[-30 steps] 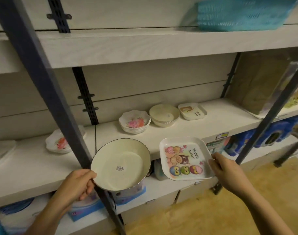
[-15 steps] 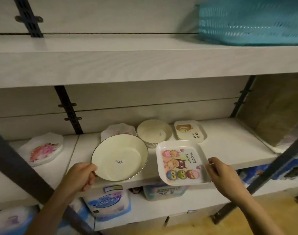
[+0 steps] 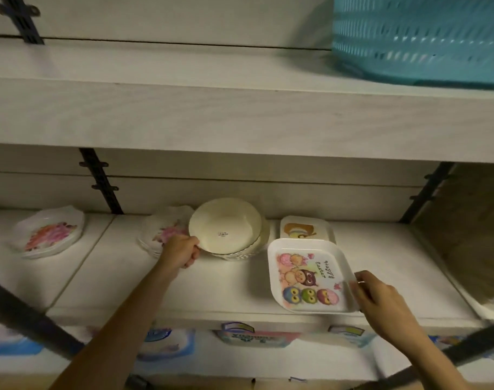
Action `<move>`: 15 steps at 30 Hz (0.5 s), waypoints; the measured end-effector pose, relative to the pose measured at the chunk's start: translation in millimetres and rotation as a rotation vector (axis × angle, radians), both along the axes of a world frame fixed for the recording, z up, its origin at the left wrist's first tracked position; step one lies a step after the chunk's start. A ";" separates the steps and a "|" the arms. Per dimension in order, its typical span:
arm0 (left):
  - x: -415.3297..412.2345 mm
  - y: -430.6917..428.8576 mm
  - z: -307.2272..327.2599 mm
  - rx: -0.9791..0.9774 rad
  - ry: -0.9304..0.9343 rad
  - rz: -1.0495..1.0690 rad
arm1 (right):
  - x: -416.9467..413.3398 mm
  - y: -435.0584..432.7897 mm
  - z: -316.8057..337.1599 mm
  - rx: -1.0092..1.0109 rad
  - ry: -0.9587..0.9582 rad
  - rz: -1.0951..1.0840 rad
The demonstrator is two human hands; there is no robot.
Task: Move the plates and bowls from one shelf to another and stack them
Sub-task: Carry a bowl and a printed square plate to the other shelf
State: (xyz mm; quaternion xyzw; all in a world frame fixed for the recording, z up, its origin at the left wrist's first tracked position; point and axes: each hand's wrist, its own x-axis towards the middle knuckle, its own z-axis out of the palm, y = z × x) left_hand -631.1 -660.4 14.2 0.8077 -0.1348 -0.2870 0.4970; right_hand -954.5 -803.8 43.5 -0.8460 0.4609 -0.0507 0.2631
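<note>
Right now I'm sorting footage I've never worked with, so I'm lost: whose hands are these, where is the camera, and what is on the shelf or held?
No machine here: a person works with bare hands, and the one picture comes from a camera worn on their head, looking forward and down. The left hand grips the rim of a cream bowl, tilted, at the back of the shelf. The right hand pinches the edge of a square cartoon plate. Behind it lies a smaller square plate. Some flowered plates sit left of the bowl, more flowered dishes far left. A blue basket stands on the shelf above.
</note>
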 end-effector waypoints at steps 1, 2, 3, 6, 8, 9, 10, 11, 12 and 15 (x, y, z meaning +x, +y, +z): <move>-0.9 -8.2 -3.3 0.010 -0.001 -0.005 | 0.1 -4.2 -1.6 0.006 -0.002 0.004; -1.8 -15.2 -5.9 0.020 -0.004 -0.008 | 0.4 -7.9 -3.4 0.013 -0.005 0.006; -1.9 -21.3 -8.0 0.029 -0.008 -0.008 | 0.9 -11.1 -4.6 0.021 -0.004 0.004; -2.4 -35.0 -13.4 0.063 -0.015 -0.003 | 1.6 -17.5 -9.1 0.032 -0.006 -0.002; -3.0 -40.2 -17.1 0.083 -0.002 -0.004 | 1.1 -20.3 -11.7 0.022 -0.016 -0.008; -2.9 -41.9 -18.8 0.084 0.008 -0.007 | 0.8 -21.6 -12.6 0.019 -0.021 -0.013; -2.5 -42.5 -20.5 0.086 0.012 -0.014 | 0.4 -22.7 -13.5 0.018 -0.026 -0.017; -1.7 -42.4 -21.8 0.095 0.004 -0.028 | 0.6 -23.3 -13.8 0.018 -0.027 -0.024; -0.5 -42.0 -23.6 0.105 -0.016 -0.046 | 0.9 -23.9 -13.9 0.018 -0.030 -0.029; 1.6 -37.5 -29.0 0.158 -0.152 -0.109 | -0.6 -24.6 -14.8 0.027 -0.039 -0.030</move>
